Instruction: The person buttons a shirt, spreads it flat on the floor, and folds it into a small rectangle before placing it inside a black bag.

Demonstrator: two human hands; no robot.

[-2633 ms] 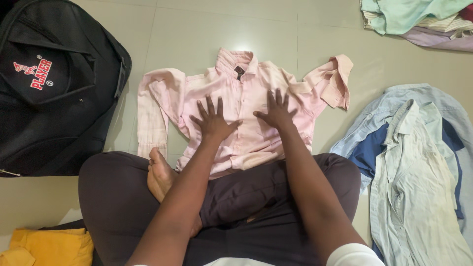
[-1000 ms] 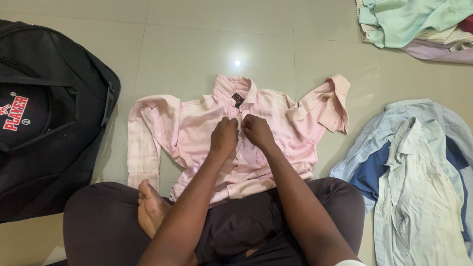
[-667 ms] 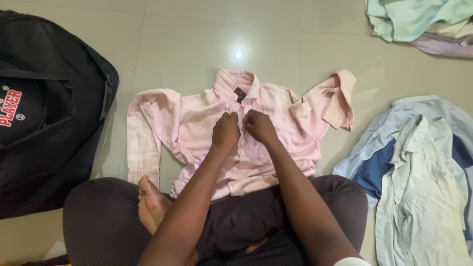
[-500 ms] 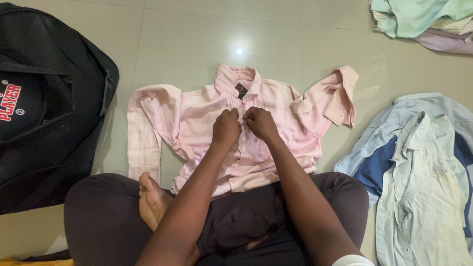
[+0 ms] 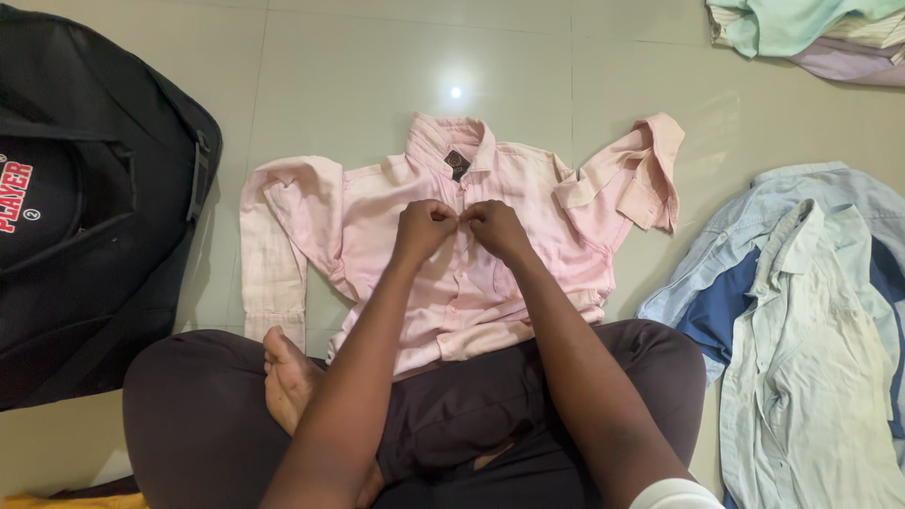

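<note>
Head view: pink shirt (image 5: 443, 273) flat, sleeves folded.

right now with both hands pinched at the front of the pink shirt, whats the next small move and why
Probably finish closing the button under the fingertips, then shift both hands down the placket. The left hand and right hand meet, fingers curled, on the pink shirt just below its collar. The shirt lies face up on the floor, its lower front reaching the lap. Whether the lower buttons are closed cannot be told.
</note>
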